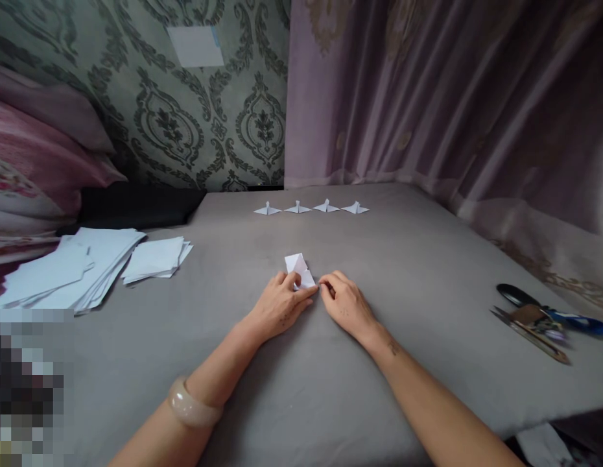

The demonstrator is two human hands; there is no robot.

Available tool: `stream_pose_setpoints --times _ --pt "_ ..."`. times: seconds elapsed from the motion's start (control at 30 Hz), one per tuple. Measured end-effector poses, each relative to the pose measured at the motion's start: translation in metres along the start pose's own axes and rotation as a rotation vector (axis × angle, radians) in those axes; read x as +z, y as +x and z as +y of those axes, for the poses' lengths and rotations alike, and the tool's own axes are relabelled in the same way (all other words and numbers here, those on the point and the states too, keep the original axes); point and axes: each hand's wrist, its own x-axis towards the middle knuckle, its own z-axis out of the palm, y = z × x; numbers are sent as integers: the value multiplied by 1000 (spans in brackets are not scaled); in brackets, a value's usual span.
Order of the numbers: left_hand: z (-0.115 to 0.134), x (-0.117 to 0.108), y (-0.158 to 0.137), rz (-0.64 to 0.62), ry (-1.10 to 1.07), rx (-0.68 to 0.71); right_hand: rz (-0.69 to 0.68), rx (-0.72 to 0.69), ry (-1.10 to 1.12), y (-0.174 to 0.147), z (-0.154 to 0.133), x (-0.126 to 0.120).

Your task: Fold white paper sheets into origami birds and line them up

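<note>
The folded paper point(296, 263) lies flat on the grey-covered table point(311, 395), its near part under the fingers of the left hand point(281, 306), its near-right corner just beside the right hand's point(345, 305) fingertips. The piece is white, small, creased and angular, with a notch on its right edge. Left fingers are bent, one extended along the near edge; right fingertips are drawn narrow. Whether either pinches paper cannot be told. Both forearms reach forward, converging.
</note>
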Motion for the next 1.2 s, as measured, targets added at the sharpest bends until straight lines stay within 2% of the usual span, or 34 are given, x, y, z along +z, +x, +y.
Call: stream_pose_setpoints --times 0.2,0.4,0.53,0.6,0.67,0.8,0.93,1.0,1.2 --pt "-1 2 -4 75 -96 -30 -11 16 51 0 -1 3" --pt "-5 4 -6 157 -55 -60 -28 -81 -25 -4 -6 1" --pt "-7 -1 -7 497 33 -226 41 -143 -151 -5 -9 -1" --pt "-7 -4 -8 588 87 -280 101 -207 -215 -6 -10 -3" --pt "-7 -7 -10 535 130 -258 141 -283 -262 -7 -10 -5" --pt "-5 -15 -15 385 187 -103 191 -396 -299 -10 -8 -11" --pt "-2 -18 -15 410 253 -70 236 -420 -310 -12 -8 -14" --pt "-1 -18 -15 380 258 -79 206 -412 -315 -12 -9 -14" --pt "-3 -12 -13 137 156 -28 5 -349 -321 -15 -9 -12"
